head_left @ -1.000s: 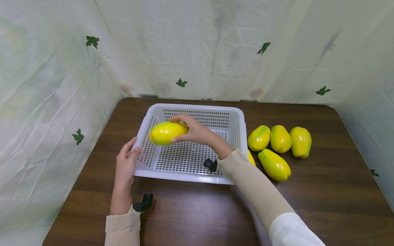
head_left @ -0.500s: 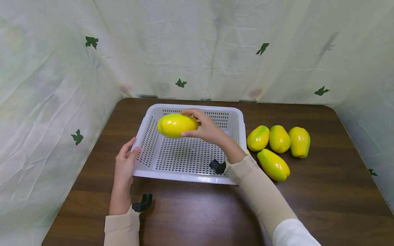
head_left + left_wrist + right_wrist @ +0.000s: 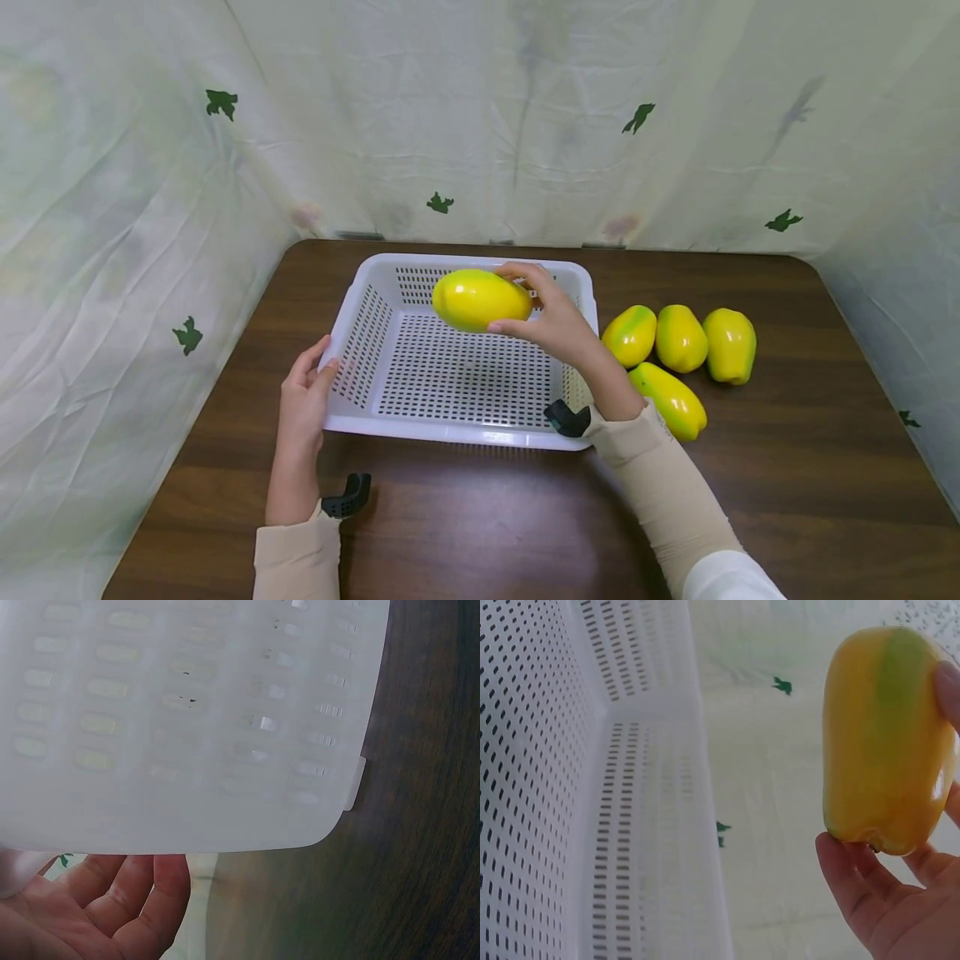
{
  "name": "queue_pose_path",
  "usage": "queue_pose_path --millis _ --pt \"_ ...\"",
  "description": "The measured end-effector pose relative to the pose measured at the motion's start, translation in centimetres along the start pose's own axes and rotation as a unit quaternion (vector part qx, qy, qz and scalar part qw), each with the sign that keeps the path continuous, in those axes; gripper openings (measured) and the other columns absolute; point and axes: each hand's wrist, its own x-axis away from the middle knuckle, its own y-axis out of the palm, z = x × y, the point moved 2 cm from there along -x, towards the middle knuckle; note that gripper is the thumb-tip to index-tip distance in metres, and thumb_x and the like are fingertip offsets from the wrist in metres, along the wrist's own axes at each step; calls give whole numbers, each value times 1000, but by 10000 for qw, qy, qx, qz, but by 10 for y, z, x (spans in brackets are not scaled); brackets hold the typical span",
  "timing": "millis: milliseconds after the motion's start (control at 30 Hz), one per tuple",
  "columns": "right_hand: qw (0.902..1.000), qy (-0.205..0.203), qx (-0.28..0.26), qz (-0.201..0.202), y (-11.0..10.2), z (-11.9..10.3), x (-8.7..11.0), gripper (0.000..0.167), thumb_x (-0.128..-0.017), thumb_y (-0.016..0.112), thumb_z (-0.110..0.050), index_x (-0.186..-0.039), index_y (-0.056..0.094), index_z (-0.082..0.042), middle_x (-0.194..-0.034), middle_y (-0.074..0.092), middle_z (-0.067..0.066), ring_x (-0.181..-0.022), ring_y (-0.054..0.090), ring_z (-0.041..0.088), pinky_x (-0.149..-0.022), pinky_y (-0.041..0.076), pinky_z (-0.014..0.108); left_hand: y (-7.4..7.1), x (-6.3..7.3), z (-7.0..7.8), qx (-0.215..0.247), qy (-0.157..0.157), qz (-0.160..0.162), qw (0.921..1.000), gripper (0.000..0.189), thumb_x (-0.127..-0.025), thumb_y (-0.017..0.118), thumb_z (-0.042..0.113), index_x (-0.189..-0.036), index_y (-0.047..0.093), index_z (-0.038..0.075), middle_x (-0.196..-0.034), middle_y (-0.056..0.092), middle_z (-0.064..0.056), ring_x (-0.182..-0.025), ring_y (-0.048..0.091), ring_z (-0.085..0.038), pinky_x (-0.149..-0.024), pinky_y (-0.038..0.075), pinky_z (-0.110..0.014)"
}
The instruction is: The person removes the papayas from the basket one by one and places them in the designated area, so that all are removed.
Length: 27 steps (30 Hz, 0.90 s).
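Note:
A yellow papaya (image 3: 476,300) is held up over the back part of a white slotted plastic basket (image 3: 450,436). My right hand (image 3: 558,323) grips its right end between thumb and fingers. The right wrist view shows a green stripe along the papaya (image 3: 877,742) and the fingers curled round its end. At the left, my left hand (image 3: 302,408) pinches the rim of the basket, thumb toward the inside. In the left wrist view the basket wall (image 3: 187,814) fills much of the picture, with the left hand (image 3: 124,915) below its edge. No fruit shows inside the basket.
Several more papayas (image 3: 681,339) lie grouped on the brown wooden table (image 3: 810,467) right of the basket. My right forearm overlaps part of the nearest one. A pale curtain (image 3: 487,108) with green leaf shapes hangs behind and at both sides.
My right hand has carried the papaya rightward and slightly toward the back, from the basket's left part to past its middle. The left hand and basket have stayed in place.

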Motion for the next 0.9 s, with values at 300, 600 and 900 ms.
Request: queue_pose_path --millis 300,600,900 --pt "9979 -59 189 622 -28 -2 20 61 -73 75 -26 -126 46 -16 -122 43 -1 -103 40 19 -79 38 40 0 0 0 -28 41 36 10000 45 -94 44 32 -138 37 25 -124 50 -14 -101 56 -28 -75 49 -43" --pt "9942 13 223 1047 -53 1 44 61 -74 74 -12 -126 43 -9 -124 44 4 -101 44 22 -82 40 39 1 0 0 43 92 -18 9999 45 -94 44 31 -138 37 25 -124 50 -15 -101 56 -30 -74 49 -44" --pt "9853 570 514 1524 -79 8 76 60 -77 72 -12 -128 41 -10 -124 43 4 -103 41 22 -78 38 34 0 1 1 -58 29 35 10000 46 -94 44 33 -138 36 24 -124 50 -15 -100 56 -30 -71 50 -40"
